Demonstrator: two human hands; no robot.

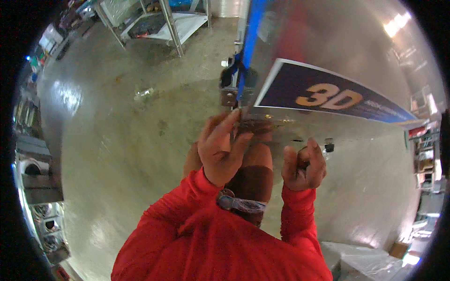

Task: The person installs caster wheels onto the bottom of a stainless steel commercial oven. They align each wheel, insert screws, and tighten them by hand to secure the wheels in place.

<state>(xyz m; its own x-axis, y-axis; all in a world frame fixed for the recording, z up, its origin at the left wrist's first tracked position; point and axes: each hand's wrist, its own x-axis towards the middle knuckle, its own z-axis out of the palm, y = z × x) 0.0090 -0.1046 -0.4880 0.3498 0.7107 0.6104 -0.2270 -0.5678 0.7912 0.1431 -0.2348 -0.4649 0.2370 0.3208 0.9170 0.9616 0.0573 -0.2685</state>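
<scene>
A large shiny metal cabinet (318, 42) stands before me, with a dark blue printed label (286, 89) on its face and a blue strip (253, 33) down its left edge. At the lower left corner, my left hand (220, 154) has its fingertips by the metal edge, thumb apart; whether they touch is unclear. Just beyond it sits a brown metal bracket (229, 97) with a black part (230, 75) above. My right hand (304, 166) is raised below the cabinet's lower edge, fingers loosely bent and apart, with nothing visible in it.
A metal table with a lower shelf (187, 27) stands far left. Clear scrap (144, 93) lies on the glossy floor (117, 154). A small black foot (329, 147) shows under the cabinet. Metal parts (35, 187) line the left; a plastic-wrapped block (361, 262) sits lower right.
</scene>
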